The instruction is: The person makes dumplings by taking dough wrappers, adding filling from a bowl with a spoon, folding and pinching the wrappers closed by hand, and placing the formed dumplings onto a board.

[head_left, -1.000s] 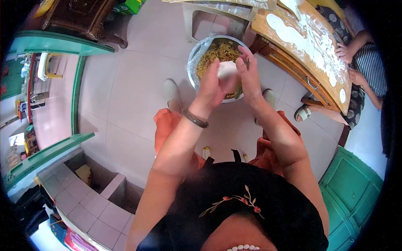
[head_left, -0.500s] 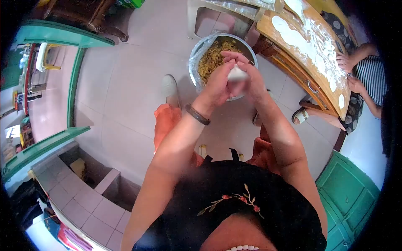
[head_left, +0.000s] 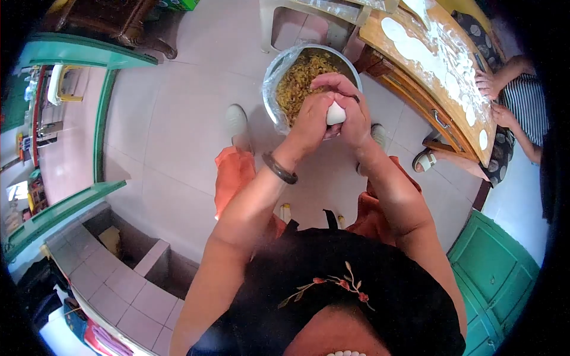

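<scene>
A piece of white dough (head_left: 335, 113) is pressed between my two hands. My left hand (head_left: 311, 120), the one below the dark bracelet, is closed against one side of it. My right hand (head_left: 355, 118) wraps round the other side, and the fingers of both hands meet above the dough. Both hands are over the near part of a metal basin (head_left: 357, 77) lined with clear plastic. Chopped yellow-brown filling (head_left: 294, 89) shows in the basin, partly hidden by my hands.
A wooden table (head_left: 380, 44) at the right bears flat dough rounds and flour. A co-worker's hands (head_left: 488, 84) rest at its far edge. A pale stool (head_left: 267, 26) stands behind the basin. Green doors (head_left: 496, 255) and a tiled ledge (head_left: 113, 293) are nearer me.
My hands have closed in around the dough and drawn together at the fingertips. The dough now looks smaller and more rounded between them.
</scene>
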The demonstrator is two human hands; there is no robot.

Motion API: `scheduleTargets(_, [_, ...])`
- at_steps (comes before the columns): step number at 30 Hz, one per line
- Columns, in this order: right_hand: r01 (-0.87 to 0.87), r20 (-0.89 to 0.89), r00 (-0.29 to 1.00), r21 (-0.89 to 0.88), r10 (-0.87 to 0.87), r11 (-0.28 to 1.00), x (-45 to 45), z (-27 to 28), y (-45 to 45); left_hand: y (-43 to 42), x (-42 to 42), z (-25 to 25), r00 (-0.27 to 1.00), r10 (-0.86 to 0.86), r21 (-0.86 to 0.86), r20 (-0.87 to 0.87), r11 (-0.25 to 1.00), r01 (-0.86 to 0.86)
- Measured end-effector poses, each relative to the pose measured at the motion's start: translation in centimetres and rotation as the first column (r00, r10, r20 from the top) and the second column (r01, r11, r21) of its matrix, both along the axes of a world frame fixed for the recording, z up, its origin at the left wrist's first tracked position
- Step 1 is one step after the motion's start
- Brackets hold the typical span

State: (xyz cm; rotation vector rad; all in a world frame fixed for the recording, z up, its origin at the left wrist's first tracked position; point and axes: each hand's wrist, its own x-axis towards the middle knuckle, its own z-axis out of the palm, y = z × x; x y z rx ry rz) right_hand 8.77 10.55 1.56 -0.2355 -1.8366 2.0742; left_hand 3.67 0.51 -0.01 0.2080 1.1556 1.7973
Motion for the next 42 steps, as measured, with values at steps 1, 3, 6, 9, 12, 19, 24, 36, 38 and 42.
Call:
scheduleTargets(1, [-0.009,-0.001,1.0,0.032,0.009,0.999,0.0,0.0,0.1,-0.2,-0.2,0.2,0.999,-0.031,0.004,0.014,0.999,0.031])
scheduleTargets(3, [-0.028,-0.008,1.0,0.094,0.029,0.995,-0.1,-0.3,0.4,-0.3,-0.5,0.4,0.997,-0.043,0.012,-0.062,0.999,0.044])
scheduleTargets(6, [0.041,-0.029,0.999,0.115,-0.038,0.992,-0.9,-0.8,0.3,-0.5,-1.5,0.8,0.992,-0.081,-0.002,-0.094,0.997,0.081])
scheduleTargets(9, [0.078,0.019,0.997,-0.02,-0.078,0.997,-0.1,0.5,0.6,-0.4,-2.6,1.0,0.998,-0.061,0.144,-0.009,0.988,0.061])
scheduleTargets(12, [0.194,0.032,0.981,-0.083,-0.192,0.978,-0.2,1.3,1.2,-0.7,-3.3,1.6,0.997,-0.051,0.246,0.064,0.969,0.033])
scheduleTargets(19, [0.045,0.058,0.998,-0.311,-0.028,0.949,-0.4,1.4,0.4,-0.3,-3.3,0.8,0.997,0.067,0.219,0.021,0.973,-0.07])
scheduleTargets(24, [0.099,0.083,0.993,-0.19,-0.084,0.977,-0.5,-0.1,0.9,-0.4,-3.8,0.5,0.987,0.075,0.159,-0.139,0.986,-0.052])
scheduleTargets(36, [0.044,0.204,0.974,0.264,-0.1,0.964,0.1,0.1,1.8,-0.4,-3.3,0.3,0.995,-0.017,0.048,-0.099,0.999,0.021])
scheduleTargets(38, [0.002,0.241,0.968,0.283,-0.073,0.959,0.2,-0.5,2.2,-0.4,-3.4,0.3,0.992,-0.052,0.018,-0.114,0.998,0.054])
scheduleTargets(42, [-0.027,0.268,0.963,0.145,-0.013,0.989,0.3,0.6,1.7,-0.4,-3.5,0.6,0.986,-0.067,-0.047,-0.152,0.997,0.061])
